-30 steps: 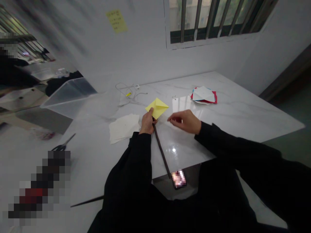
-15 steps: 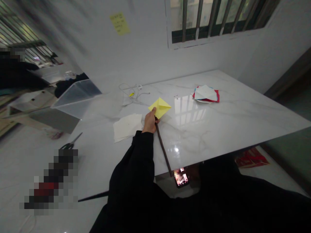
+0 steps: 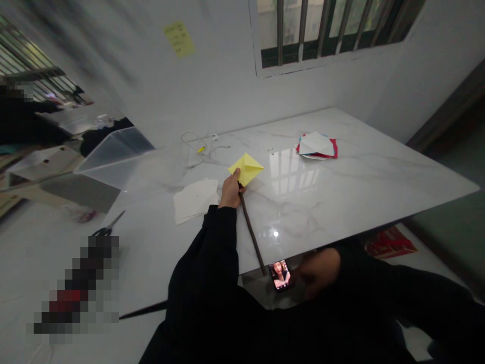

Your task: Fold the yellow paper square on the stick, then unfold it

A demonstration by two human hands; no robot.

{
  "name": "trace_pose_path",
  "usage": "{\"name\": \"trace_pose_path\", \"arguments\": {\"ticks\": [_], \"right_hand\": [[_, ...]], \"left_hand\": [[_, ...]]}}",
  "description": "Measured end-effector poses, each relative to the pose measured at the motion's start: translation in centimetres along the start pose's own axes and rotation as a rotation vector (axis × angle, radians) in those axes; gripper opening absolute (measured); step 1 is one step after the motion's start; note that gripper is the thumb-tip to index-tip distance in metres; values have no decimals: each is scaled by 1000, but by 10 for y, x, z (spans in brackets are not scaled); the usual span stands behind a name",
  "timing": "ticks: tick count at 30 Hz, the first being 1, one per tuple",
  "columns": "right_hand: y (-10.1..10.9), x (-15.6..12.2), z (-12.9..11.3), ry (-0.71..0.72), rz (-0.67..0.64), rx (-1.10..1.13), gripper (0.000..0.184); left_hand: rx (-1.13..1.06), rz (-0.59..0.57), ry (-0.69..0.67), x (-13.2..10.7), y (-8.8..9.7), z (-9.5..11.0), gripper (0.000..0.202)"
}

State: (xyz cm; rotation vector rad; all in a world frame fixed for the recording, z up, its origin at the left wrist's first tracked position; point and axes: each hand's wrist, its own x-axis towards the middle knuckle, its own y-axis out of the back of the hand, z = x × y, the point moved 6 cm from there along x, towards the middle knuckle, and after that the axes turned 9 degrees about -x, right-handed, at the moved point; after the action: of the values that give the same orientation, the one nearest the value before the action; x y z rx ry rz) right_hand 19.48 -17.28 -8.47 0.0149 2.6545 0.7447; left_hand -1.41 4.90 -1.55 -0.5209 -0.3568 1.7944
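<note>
- Well, our yellow folded paper (image 3: 246, 168) is a kite-shaped piece held up over the marble table (image 3: 359, 192), its lower corner just above our left hand.
- Our left hand (image 3: 230, 192) is closed around a thin dark brown stick (image 3: 248, 230), with the thumb up against the paper's lower edge.
- From that grip, the stick slants toward us and ends just past the table's near edge.
- Our right hand (image 3: 318, 273) sits below that edge in shadow, just beside a lit phone (image 3: 280, 275); we cannot tell whether it is open or holding anything.
- Just left of our left hand lie loose white paper sheets (image 3: 195, 200), flat on the table.
- Further along, toward the far right, we see a loose pile of red and white papers (image 3: 316, 145).
- Near the far edge, a thin white cable (image 3: 197, 144) lies in loose loops.
- Off the table's left side, we see black-handled scissors (image 3: 108, 227) and a clear plastic box (image 3: 113, 156).
- Above the table, a yellow note (image 3: 179, 39) is stuck on the wall, to the left of a barred window (image 3: 322, 30).
</note>
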Motion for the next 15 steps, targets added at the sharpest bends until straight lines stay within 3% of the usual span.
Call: {"name": "trace_pose_path", "arguments": {"ticks": [1,3,4,6,9,11,13,15], "right_hand": [[3,-10,-17,50,-126,68,72],[30,-29,-56,221,-209,225,71],[54,-35,-69,267,-130,252,64],[115,-39,-77,288,203,215,51],[206,-36,-48,162,841,74,56],[245,-26,-18,44,1156,-77,71],[263,-9,9,-29,1291,-234,83],[267,9,29,-28,1296,-304,83]], "left_hand": [[5,-19,-4,0,-1,0,37],[30,-70,-14,-1,-3,1,34],[49,-98,-20,-1,-4,1,32],[89,-146,-37,-2,-6,1,31],[128,-185,-54,-3,-7,1,31],[140,-191,-49,-5,-7,1,33],[145,-184,-40,-7,-8,2,35],[154,-175,-28,-8,-8,2,35]]}}
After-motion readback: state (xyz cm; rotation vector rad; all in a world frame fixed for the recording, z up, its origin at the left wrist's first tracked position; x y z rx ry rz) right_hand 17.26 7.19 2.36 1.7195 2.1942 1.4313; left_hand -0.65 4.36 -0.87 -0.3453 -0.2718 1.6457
